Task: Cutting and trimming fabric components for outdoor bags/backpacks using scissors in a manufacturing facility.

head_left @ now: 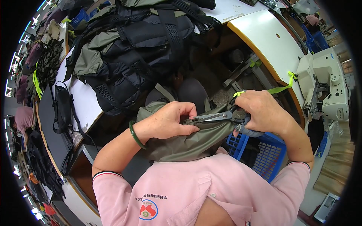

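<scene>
At frame centre, an olive bag (188, 143) lay across the lap. The left hand (169, 122) pinched its seam; the right hand (260, 113) gripped snips (215, 116), blades pointing left toward those fingers.

White worktables (264, 41), sewing machine (332, 86).

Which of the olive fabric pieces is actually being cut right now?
The olive piece on the lap, pinched by the left hand, with the right hand's scissors at its edge. The others sit piled on the table.
</scene>
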### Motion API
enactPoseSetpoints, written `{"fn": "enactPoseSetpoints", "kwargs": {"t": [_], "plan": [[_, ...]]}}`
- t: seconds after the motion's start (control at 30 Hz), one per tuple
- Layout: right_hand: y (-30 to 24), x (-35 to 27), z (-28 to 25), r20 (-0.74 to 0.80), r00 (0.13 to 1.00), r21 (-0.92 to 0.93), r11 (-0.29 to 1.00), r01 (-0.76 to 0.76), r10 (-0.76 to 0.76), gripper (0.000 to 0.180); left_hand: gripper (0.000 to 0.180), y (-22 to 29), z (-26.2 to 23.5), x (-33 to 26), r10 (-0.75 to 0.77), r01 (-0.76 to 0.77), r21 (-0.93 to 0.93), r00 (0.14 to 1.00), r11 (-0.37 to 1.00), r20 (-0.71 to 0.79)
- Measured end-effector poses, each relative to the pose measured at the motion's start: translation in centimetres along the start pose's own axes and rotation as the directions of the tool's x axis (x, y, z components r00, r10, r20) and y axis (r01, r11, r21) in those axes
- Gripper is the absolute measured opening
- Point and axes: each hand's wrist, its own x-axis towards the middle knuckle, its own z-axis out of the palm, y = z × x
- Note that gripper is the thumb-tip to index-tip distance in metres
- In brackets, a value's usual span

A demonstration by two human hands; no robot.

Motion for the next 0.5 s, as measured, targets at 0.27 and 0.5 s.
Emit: {"fn": "enactPoseSetpoints", "kwargs": {"t": [0.27,0.5], "plan": [[0.0,-0.3,0.5,0.108,0.993,0.028,0.998,-0.05,0.046,0.057,0.021,-0.3,-0.1,-0.1,0.007,-0.007,0.005,1.0,1.0,0.013],[0.3,-0.7,1.0,0.101,0.993,0.013,0.998,-0.061,0.06,0.056,0.023,-0.7,0.1,0.0,0.033,-0.034,0.039,0.999,0.999,0.016]]}}
